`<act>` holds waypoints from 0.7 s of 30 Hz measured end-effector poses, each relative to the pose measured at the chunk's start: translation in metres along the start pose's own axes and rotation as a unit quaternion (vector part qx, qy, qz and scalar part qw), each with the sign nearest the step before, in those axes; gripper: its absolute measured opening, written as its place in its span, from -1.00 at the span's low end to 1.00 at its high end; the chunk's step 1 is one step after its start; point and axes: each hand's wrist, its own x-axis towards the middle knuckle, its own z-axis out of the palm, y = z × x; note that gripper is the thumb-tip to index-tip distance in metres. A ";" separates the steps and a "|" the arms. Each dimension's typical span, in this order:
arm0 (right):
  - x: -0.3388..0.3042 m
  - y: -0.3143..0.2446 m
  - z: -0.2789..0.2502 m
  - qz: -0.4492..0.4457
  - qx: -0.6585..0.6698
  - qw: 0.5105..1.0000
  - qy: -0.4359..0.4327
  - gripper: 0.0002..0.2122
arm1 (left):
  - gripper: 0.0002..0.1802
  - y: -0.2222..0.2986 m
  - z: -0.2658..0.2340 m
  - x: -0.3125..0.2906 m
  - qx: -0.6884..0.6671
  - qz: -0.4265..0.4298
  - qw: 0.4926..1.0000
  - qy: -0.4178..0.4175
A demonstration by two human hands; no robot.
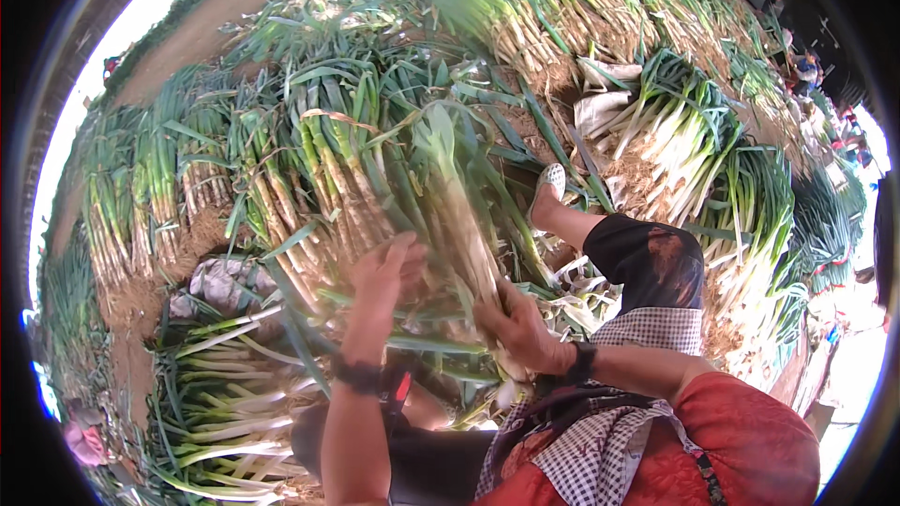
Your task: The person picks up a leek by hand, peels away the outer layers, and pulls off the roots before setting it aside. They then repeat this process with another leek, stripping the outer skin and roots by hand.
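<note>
My right hand [527, 330] is closed round the pale lower stalks of a bunch of long green onions [461, 215], held upright and tilted to the left in front of me. The bunch's green tops are smeared by motion. My left hand [389, 264], also slightly blurred, is raised just left of the bunch with its fingers apart, and nothing shows in it. Behind it stand rows of untrimmed green onions [339, 164] with brown, dry outer skins. Loose leaves and peelings lie below, between my legs.
Cleaned white-stalked onions lie in a pile [239, 412] at the lower left and another pile [670, 131] at the right. More bundles [553, 14] line the far side. A grey crumpled sack [230, 283] sits at the left. My right foot in a light shoe [550, 183] is stretched forward.
</note>
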 end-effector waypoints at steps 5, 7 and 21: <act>-0.045 0.028 -0.004 -0.211 -0.181 0.957 -0.076 -0.76 | -0.45 -0.006 0.008 0.008 -0.172 -0.013 0.984 -0.039; -0.050 0.039 -0.014 -0.187 -0.285 0.918 -0.201 -0.73 | -0.52 0.007 0.009 0.006 -0.271 -0.002 0.961 -0.050; 0.059 0.019 0.002 -0.206 -0.247 0.927 -0.193 -0.73 | -0.76 0.054 -0.051 -0.046 -0.345 0.207 0.906 0.131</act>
